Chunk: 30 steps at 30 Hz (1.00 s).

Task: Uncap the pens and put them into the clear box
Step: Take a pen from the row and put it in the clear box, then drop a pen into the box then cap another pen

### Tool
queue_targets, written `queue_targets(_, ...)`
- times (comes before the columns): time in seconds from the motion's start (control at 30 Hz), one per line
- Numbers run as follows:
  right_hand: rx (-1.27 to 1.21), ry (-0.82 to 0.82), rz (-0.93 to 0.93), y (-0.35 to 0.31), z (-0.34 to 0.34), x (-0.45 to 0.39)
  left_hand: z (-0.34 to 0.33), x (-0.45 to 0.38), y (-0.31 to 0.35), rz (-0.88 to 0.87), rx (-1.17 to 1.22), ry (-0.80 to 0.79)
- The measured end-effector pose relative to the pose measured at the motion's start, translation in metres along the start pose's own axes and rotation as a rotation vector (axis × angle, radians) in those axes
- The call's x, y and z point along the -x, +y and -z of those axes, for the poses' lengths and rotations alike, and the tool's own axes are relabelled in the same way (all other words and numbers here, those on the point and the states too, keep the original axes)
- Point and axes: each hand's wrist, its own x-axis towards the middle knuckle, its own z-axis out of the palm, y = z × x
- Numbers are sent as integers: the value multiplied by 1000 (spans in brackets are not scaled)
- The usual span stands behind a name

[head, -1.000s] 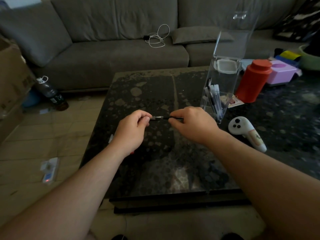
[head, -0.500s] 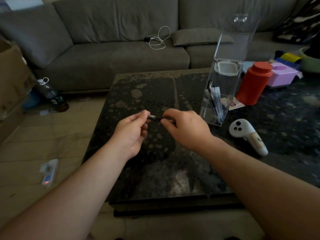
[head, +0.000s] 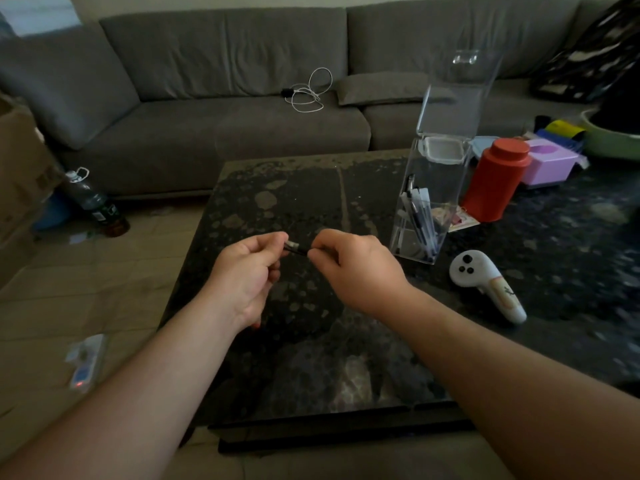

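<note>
Pen (head: 297,248) is being uncapped: left hand (head: 250,271) and right hand (head: 349,268) are each pinching an end above the worktop (head: 346,341). Next likely needing a straight pull apart, then dropping it into the clear box (head: 429,202).

Both bare forearms reach in from the near edge and converge toward the middle of the scene. The left hand (head: 249,268) is turned palm inward, its thumb and forefinger pinching together at the far right tip of the hand, the other fingers curled loosely beneath. The right hand (head: 353,268) shows its back to the camera, knuckles up, wrist bent slightly left, its fingertips bunched and pinching at its left end. The two pinches face each other, close together but not touching.
</note>
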Motion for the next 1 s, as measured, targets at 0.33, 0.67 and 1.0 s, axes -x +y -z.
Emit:
queue_targets(0.33, 89, 1, 128, -12, 27, -9, -4, 12, -5, -336, -446, -81)
queue_targets(0.67, -123, 689, -232, 66, 127, -35, 44, -24, -14, -231, -1407, 144)
queue_targets(1.0, 237, 262, -381, 99, 98, -20, 46, -27, -17, -154, -1431, 72)
